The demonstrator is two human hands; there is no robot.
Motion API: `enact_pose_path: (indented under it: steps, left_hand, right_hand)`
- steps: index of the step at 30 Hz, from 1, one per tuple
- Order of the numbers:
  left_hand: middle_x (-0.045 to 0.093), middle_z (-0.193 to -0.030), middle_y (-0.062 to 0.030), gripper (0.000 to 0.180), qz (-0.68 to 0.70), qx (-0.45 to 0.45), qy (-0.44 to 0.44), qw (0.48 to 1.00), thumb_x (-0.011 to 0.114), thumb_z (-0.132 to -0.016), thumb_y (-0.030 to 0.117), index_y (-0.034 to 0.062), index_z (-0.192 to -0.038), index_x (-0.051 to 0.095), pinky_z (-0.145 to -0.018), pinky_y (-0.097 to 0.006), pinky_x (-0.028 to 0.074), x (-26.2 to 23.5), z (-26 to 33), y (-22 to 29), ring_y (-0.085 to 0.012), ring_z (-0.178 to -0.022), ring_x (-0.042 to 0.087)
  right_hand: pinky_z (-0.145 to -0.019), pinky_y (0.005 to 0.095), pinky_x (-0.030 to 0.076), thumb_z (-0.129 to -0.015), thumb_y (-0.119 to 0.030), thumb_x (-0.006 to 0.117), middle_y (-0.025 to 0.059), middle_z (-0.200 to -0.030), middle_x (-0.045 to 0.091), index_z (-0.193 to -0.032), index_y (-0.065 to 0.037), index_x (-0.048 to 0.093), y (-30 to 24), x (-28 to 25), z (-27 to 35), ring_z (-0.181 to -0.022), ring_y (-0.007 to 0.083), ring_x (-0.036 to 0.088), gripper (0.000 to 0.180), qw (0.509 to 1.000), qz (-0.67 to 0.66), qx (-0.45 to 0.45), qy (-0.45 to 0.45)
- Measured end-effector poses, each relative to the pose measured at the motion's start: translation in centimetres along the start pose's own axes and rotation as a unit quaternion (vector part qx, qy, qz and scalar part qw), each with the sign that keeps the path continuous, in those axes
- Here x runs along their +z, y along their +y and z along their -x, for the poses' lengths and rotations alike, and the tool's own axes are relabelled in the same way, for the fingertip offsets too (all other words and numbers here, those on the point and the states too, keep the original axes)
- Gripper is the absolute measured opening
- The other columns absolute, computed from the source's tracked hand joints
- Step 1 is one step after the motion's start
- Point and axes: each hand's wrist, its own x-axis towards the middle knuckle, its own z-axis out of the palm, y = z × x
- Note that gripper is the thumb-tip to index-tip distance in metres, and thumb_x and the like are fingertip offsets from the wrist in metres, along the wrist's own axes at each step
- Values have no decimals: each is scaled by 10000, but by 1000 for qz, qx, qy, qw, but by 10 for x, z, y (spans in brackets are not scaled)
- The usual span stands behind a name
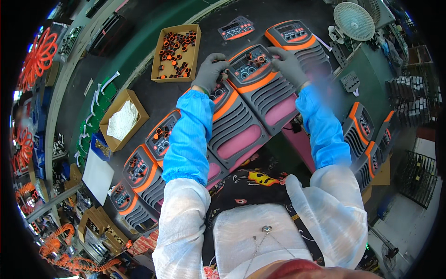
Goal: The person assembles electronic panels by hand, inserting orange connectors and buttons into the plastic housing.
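Note:
An orange-and-grey machine housing (272,95) with a dark control panel (246,69) stands in front of me, between my hands. Several loose black-and-orange knobs (256,59) lie on its panel. My left hand (210,73), in a grey glove, is at the panel's left edge, above the neighbouring machine (232,125). Its fingers are curled together, and whatever they hold is too small and hidden to name. My right hand (289,67), gloved too, rests at the panel's right edge with thumb and fingers apart; I see nothing in it.
A cardboard box (154,65) of knobs stands at the far left. Nearer are a box with white sheets (123,121) and a blue bin (100,148). More machines (139,169) line the table's left; another machine (290,35) and a fan (354,21) stand at the far right.

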Motion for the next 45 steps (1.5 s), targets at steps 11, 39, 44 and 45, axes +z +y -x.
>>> enact_pose_path:
  steps: [11, 39, 44, 45]
  left_hand:
    - [552, -898, -57, 271, -88, 3, 17, 996, 674, -767, 60, 51, -1017, 571, -507, -234, 476, 73, -23, 15, -124, -669, 569]
    - [640, -1114, -72, 405, -328, 141, 12, 934, 618, -868, 154, 101, -1264, 552, -708, -274, 524, 217, -199, 28, -180, -926, 627]
    - [523, -785, -7, 269, -78, 32, 108, 991, 572, -902, 228, 57, -1109, 575, -454, -192, 383, 204, -179, 30, -55, -582, 439]
    - [523, -785, -7, 269, -79, 30, 107, 991, 572, -902, 228, 57, -1109, 575, -454, -192, 383, 208, -175, 28, -55, -582, 439]
  right_hand:
    - [-636, 257, 478, -881, -55, 520, 35, -884, 573, -1187, 28, 547, 57, -15, 70, -720, 101, 545, 318, 973, -230, 32, -21]
    - [-695, 257, 506, -900, -96, 514, 63, -938, 629, -1192, 31, 543, 97, -128, 96, -768, 115, 598, 319, 940, -284, 160, -100]
    - [-656, 232, 487, -901, -107, 521, 34, -891, 593, -1163, 24, 564, 101, -135, 77, -748, 81, 558, 296, 950, -269, 140, -79]
    - [-664, 233, 489, -900, -108, 524, 35, -909, 598, -1160, 23, 568, 100, -138, 73, -770, 81, 561, 294, 956, -259, 130, -51]
